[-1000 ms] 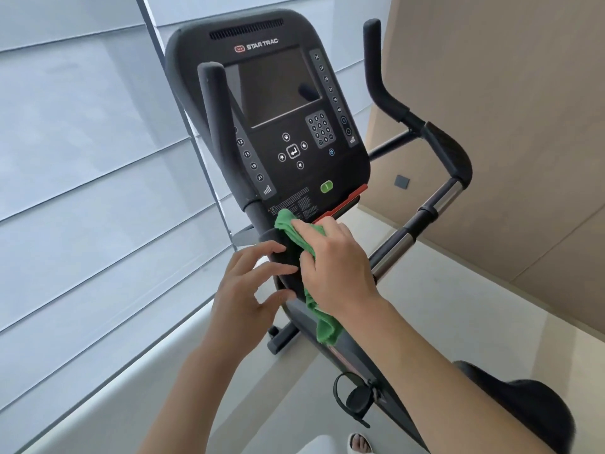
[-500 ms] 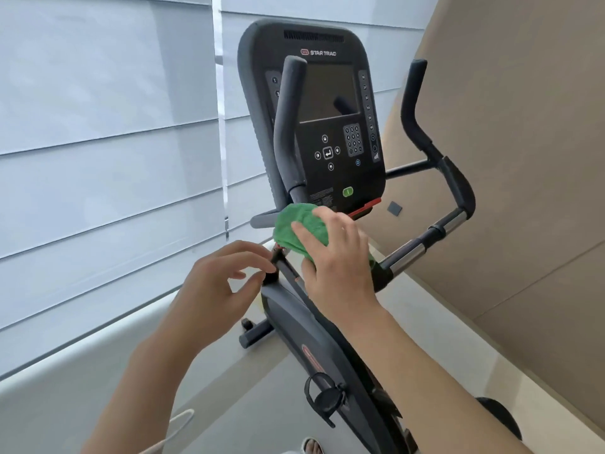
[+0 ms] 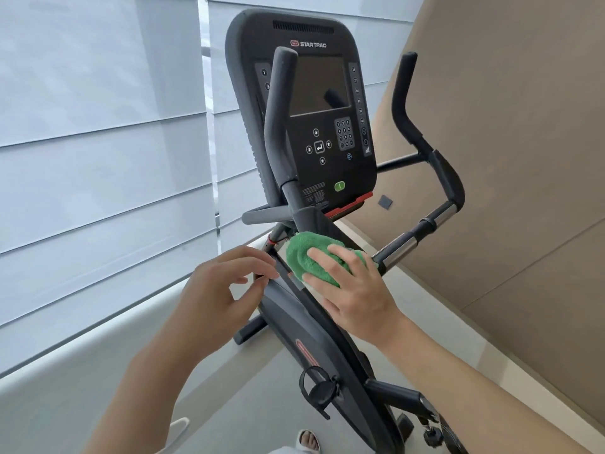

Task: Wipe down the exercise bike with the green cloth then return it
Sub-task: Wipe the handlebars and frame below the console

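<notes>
Fingers, right: those of the right hand (image 3: pixel 357 290) lie spread and fairly straight over the green cloth (image 3: pixel 309 257), pressing it flat rather than pinching it.
Fingers, left: those of the left hand (image 3: pixel 219 290) are loosely bent and apart, holding nothing; the fingertips (image 3: pixel 273 275) reach the left edge of the frame, though I cannot tell how firmly they touch.
Cloth: bunched into a rounded pad under the right palm, on the sloping frame of the exercise bike (image 3: pixel 307 339), just below the neck that carries the console (image 3: pixel 307 103).
Console: upright, dark screen, keypad and a green button near its lower edge.
Handlebars: the left grip (image 3: pixel 278 126) rises in front of the console; the right grip (image 3: pixel 406 103) stands beyond it, with a chrome bar (image 3: pixel 399 247) running down to just beside the cloth.
Pedal: a strapped pedal (image 3: pixel 319 388) hangs low on the bike's body.
Surroundings: pale window blinds (image 3: pixel 98 158) at left, a tan wall (image 3: pixel 523 158) at right.
</notes>
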Tool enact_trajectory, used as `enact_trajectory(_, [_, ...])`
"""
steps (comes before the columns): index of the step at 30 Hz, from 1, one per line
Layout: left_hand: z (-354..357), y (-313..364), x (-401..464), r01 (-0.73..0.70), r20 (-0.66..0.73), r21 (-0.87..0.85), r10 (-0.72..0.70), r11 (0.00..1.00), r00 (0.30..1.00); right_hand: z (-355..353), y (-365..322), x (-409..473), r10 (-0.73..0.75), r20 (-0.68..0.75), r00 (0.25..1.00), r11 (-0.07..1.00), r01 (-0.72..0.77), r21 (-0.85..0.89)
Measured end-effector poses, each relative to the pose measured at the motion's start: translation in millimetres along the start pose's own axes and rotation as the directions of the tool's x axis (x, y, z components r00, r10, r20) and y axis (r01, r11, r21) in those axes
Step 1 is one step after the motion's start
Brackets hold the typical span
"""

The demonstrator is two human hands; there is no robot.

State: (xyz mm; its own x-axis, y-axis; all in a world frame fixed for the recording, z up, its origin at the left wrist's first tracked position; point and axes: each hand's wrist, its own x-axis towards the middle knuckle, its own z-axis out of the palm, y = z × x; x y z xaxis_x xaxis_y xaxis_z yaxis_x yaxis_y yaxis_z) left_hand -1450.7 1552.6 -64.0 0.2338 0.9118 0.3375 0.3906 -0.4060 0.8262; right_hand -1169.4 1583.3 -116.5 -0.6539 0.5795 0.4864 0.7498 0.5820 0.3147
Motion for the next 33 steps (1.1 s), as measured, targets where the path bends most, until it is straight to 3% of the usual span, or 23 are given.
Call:
enact_trajectory(13, [54.3,19.9,51.6,-0.104,0.013,0.059,0.103,0.993,0.995,22.5,65.0,-41.6,-0.342,-0.178,0.922,0.935,0.353,0.034])
enact_trajectory(18, [76.6,19.3,66.3,-0.052,-0.007,0.097,0.053,0.994,0.999,30.0,81.9,-43.4,-0.406,-0.241,0.882,0.900,0.432,0.065])
enact_trajectory(25, [85.5,11.9,67.8,-0.028,-0.178,0.378,0.103,0.925,0.979,30.2,56.5,-31.4,-0.179,-0.265,0.948,0.915,0.259,0.308])
enact_trajectory(30, [77.1,18.3,60.8,0.202,-0.406,0.339,-0.050,0.919,0.912,16.9,33.7,-8.3,-0.055,-0.168,0.984,0.914,0.118,0.388])
enact_trajectory(33, [70.0,20.9,58.6,0.232,-0.454,0.336,-0.059,0.913,0.889,6.6,26.6,15.3,-0.005,-0.124,0.992,0.891,0.061,0.450])
